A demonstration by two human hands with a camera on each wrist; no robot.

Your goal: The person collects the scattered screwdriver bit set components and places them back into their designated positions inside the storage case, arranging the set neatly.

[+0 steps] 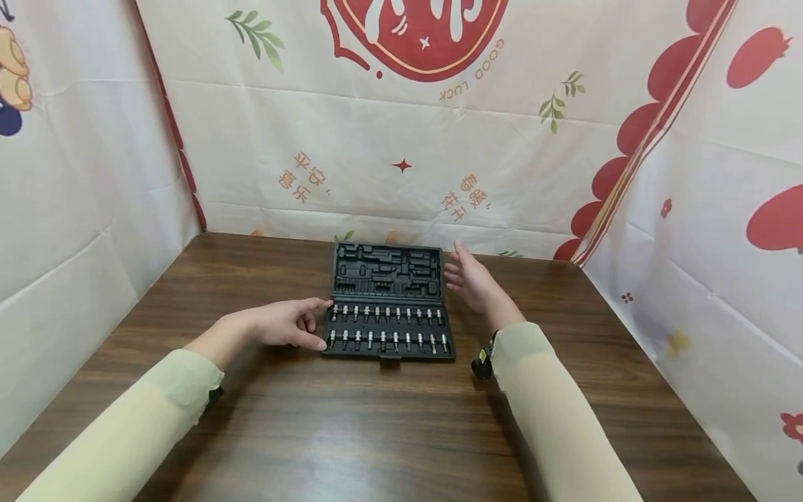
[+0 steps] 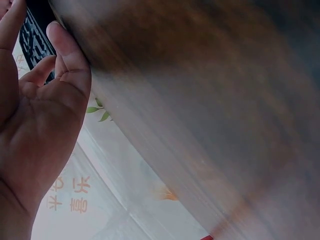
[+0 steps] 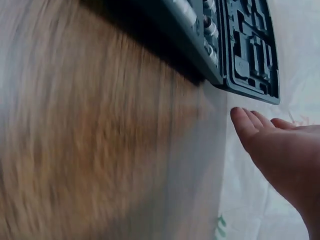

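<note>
A black plastic case (image 1: 389, 358) lies unfolded on the table, its lid (image 1: 389, 270) tipped back on the far side. Two rows of silver screwdriver bit sockets (image 1: 383, 340) fill its near half. On the case's left side, my left hand (image 1: 282, 323) has its index fingertip near the hinge and its thumb at the front corner; the other fingers bend inward. To the right of the lid, my right hand (image 1: 475, 282) is raised with straight fingers, apart from the case (image 3: 175, 37) and holding nothing.
The brown wooden table (image 1: 351, 432) extends around the case. Behind it hangs a white printed cloth (image 1: 376, 188), with more cloth along the left and right sides. A dark wrist device (image 1: 482, 362) sits at the right cuff.
</note>
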